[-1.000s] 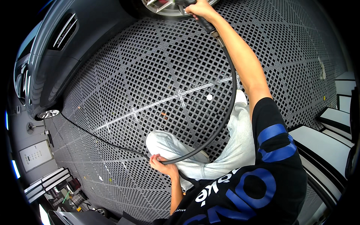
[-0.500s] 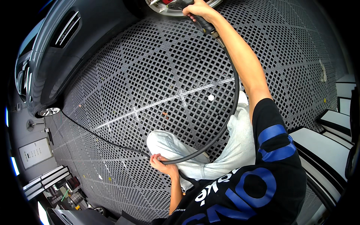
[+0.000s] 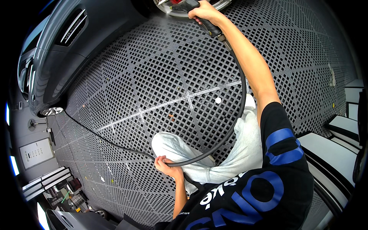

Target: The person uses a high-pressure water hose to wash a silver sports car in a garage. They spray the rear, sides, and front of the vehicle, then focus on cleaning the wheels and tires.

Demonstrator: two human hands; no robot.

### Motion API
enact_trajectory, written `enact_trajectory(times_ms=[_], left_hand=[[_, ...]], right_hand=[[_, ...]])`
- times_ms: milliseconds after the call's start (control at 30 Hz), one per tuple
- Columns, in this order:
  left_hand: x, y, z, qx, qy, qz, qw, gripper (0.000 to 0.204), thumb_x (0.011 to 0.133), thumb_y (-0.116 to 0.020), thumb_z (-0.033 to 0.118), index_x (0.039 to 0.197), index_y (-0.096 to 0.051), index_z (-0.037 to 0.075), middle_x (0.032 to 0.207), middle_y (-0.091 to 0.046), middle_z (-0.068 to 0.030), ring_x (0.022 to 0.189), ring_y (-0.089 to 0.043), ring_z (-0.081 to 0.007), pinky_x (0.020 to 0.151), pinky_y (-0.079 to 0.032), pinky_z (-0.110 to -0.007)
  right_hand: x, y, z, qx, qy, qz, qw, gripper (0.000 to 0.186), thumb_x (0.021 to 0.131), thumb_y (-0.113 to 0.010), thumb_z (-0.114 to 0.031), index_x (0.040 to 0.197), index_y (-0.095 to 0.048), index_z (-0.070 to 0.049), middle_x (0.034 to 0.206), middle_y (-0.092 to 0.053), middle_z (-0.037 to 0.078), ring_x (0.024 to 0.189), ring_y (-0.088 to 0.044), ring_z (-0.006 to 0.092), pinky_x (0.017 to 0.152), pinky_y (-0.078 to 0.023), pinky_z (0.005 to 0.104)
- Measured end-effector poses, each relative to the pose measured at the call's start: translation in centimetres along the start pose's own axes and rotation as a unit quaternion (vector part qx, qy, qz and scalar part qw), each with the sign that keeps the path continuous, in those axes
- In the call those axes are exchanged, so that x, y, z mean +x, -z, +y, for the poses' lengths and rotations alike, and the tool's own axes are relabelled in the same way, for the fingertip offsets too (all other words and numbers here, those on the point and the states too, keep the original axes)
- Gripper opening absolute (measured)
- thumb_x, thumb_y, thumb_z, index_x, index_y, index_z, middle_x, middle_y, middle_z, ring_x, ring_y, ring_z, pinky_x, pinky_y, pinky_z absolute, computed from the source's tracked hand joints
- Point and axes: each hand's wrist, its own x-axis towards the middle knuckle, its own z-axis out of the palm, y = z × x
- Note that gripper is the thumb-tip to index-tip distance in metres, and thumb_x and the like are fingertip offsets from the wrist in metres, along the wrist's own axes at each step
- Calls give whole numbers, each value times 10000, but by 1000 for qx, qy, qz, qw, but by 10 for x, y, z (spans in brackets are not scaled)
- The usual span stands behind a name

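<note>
Left hand (image 3: 165, 165) around smooth black rubber hose (image 3: 240, 103)

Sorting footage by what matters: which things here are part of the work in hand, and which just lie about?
In use:
- right hand gripping the spray gun
- left hand holding the black hose
- car wheel

Lying about:
- white disc on the grid floor
- small brown scrap

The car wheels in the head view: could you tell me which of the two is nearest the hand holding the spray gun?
The wheel at the top edge, right by the right hand; the other wheel sits far off at the left.
</note>
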Motion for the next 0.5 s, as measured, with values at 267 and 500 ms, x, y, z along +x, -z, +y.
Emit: enact_trajectory(times_ms=[267, 500], left_hand=[[2, -6, 10, -22, 22, 2, 999, 91, 936, -514, 40, 964, -583, -14, 1162, -529, -191, 1085, -512, -359, 944, -413, -446], [39, -26, -4, -163, -9, -35, 986, 142, 827, -557, -37, 925, -641, 22, 1013, -630, -151, 1013, -559, -333, 921, -430, -429]], right_hand=[[-5, 16, -44, -138, 34, -1, 990, 104, 737, -672, -42, 796, -618, 24, 579, -574, 39, 454, -523, 102, 442, -432, 286], [-37, 7, -149, -194, 21, -8, 981, 267, 685, -707, -75, 932, -650, 11, 635, -592, 32, 485, -542, 112, 490, -451, 295]])
